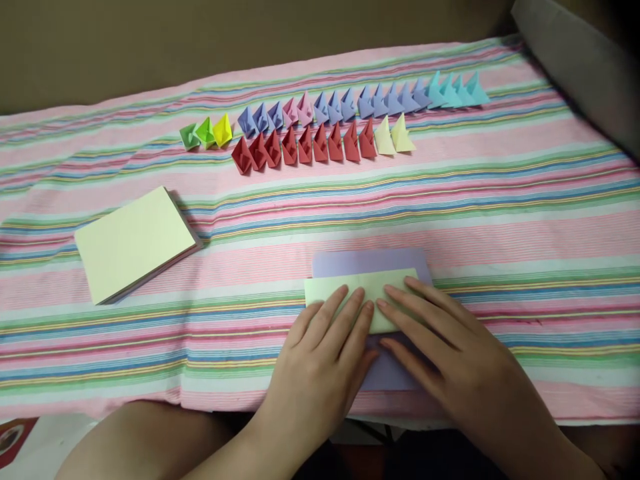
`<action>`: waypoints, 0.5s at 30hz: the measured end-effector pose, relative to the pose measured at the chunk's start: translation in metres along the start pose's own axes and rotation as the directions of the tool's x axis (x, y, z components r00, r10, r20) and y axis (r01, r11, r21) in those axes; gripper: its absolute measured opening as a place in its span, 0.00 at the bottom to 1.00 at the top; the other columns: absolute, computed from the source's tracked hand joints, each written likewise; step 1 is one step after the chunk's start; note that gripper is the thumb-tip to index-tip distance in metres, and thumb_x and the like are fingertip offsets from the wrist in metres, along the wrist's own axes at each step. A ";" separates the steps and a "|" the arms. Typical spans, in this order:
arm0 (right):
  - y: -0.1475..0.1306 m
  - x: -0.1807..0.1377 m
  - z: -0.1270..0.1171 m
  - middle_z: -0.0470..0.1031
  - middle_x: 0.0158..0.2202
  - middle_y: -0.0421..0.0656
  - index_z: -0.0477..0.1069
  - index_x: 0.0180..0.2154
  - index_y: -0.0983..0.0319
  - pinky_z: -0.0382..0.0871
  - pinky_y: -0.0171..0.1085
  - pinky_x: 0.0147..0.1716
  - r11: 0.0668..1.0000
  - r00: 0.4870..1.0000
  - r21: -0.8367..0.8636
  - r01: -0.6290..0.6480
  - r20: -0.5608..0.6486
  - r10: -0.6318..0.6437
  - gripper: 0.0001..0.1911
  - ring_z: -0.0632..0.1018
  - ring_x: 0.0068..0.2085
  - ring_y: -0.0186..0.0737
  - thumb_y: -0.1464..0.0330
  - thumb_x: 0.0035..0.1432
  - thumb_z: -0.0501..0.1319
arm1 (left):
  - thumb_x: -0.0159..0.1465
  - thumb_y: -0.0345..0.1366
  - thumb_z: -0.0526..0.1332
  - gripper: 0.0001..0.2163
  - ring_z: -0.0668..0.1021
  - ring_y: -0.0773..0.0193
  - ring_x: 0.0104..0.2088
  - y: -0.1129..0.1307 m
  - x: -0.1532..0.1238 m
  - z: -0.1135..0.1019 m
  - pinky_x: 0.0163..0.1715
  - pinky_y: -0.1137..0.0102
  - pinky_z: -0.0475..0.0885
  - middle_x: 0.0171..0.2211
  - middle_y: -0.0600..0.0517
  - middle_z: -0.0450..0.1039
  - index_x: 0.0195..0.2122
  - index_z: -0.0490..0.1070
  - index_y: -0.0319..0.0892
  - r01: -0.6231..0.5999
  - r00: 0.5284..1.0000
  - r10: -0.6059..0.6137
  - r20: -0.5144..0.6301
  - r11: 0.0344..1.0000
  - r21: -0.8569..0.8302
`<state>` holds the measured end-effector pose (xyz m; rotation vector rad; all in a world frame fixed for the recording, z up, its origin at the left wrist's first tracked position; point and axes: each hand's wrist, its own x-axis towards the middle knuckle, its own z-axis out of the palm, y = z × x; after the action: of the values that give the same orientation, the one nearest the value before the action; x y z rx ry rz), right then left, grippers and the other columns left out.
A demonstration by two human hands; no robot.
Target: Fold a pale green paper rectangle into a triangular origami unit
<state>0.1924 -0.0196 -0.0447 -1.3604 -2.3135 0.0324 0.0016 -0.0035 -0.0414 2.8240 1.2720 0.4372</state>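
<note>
A pale yellow-green sheet of paper [383,283], folded into a long strip, lies across a purple sheet or pad [373,261] near the front edge of the cloth. My left hand [325,360] presses on the strip's left half, fingers stretched out flat. Over the right half rests my right hand [455,353], its fingers spread, the tips close to those of the left. Both palms hide part of the strip and the purple piece below it.
A stack of pale yellow paper [135,243] lies to the left. Folded paper boats stand in rows at the back: red ones [305,145], purple ones [380,102], turquoise ones [450,92] and several other colours. A striped cloth [250,267] covers the surface.
</note>
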 end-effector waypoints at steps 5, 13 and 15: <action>0.000 0.000 -0.001 0.73 0.53 0.50 0.73 0.49 0.68 0.70 0.53 0.54 1.000 1.000 0.020 -0.014 0.011 0.014 0.15 0.70 0.58 0.55 0.71 0.62 0.58 | 0.67 0.36 0.54 0.18 0.65 0.58 0.60 0.000 0.001 -0.002 0.56 0.63 0.61 0.60 0.52 0.65 0.58 0.65 0.39 0.008 1.000 -0.007 0.006 1.000 -0.028; 0.001 -0.001 0.000 0.73 0.54 0.48 0.73 0.50 0.66 0.67 0.52 0.56 0.999 0.999 0.032 -0.029 0.027 0.028 0.15 0.68 0.59 0.54 0.71 0.63 0.56 | 0.67 0.37 0.54 0.18 0.65 0.59 0.60 0.000 0.002 -0.003 0.56 0.63 0.60 0.60 0.53 0.64 0.57 0.65 0.39 0.018 1.000 -0.018 0.008 0.999 -0.046; 0.001 -0.001 0.000 0.73 0.54 0.49 0.71 0.51 0.67 0.68 0.52 0.55 0.999 0.999 0.026 -0.024 0.028 0.023 0.16 0.68 0.59 0.54 0.71 0.63 0.57 | 0.68 0.37 0.54 0.18 0.65 0.59 0.60 0.000 0.002 -0.003 0.56 0.63 0.61 0.60 0.53 0.65 0.57 0.65 0.39 0.016 1.000 -0.016 0.009 0.999 -0.043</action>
<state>0.1936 -0.0200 -0.0452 -1.3823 -2.3115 0.0895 0.0023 -0.0026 -0.0382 2.7753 1.2663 0.4463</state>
